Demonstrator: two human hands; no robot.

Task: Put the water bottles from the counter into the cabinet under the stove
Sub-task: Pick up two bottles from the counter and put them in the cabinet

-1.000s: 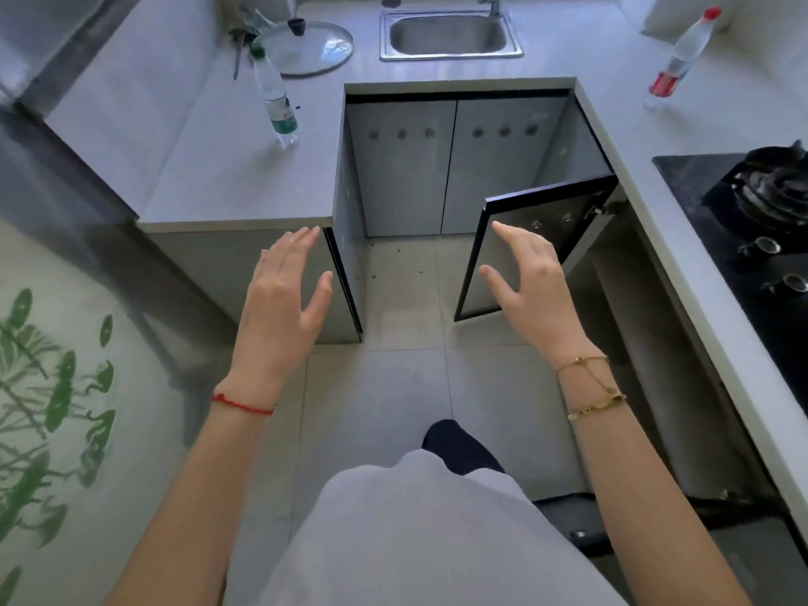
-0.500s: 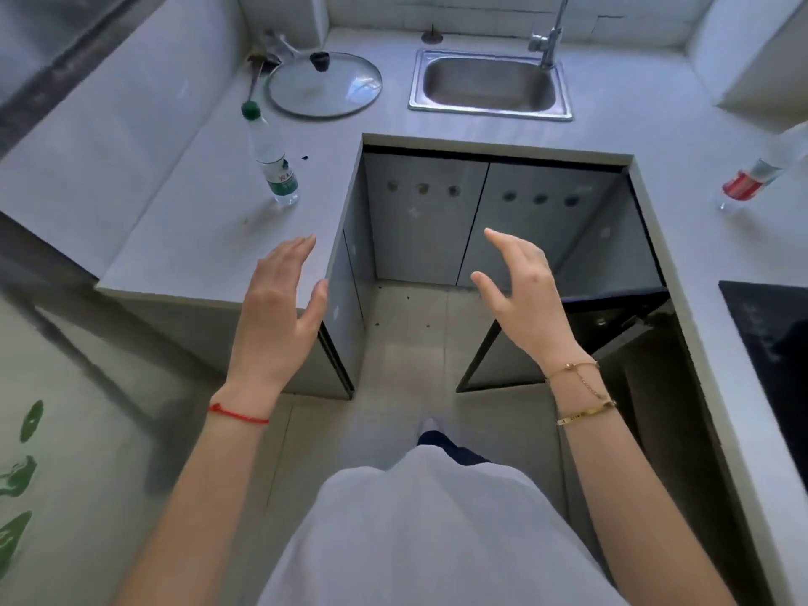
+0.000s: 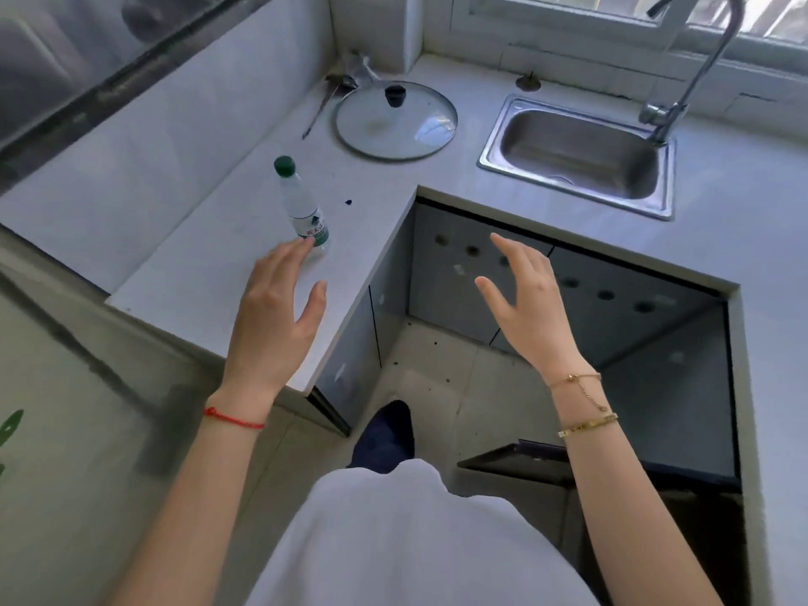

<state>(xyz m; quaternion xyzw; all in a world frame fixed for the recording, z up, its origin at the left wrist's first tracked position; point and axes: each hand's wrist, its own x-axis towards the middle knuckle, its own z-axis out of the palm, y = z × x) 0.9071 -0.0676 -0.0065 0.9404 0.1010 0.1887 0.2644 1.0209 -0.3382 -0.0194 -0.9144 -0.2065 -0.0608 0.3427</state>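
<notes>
I see the water bottle (image 3: 301,207) upright on the desk (image 3: 210,255), green cap up, label unreadable. My left hand (image 3: 273,317) is spread wide at its base; my right hand (image 3: 531,308) is spread wide, empty.

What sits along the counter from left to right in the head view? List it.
Green-capped water bottle → glass pot lid → steel sink → tap.

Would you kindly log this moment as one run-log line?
left hand: open, fingertips at green-capped bottle | right hand: open, empty | bottle: upright on counter | grasp: not yet
</notes>
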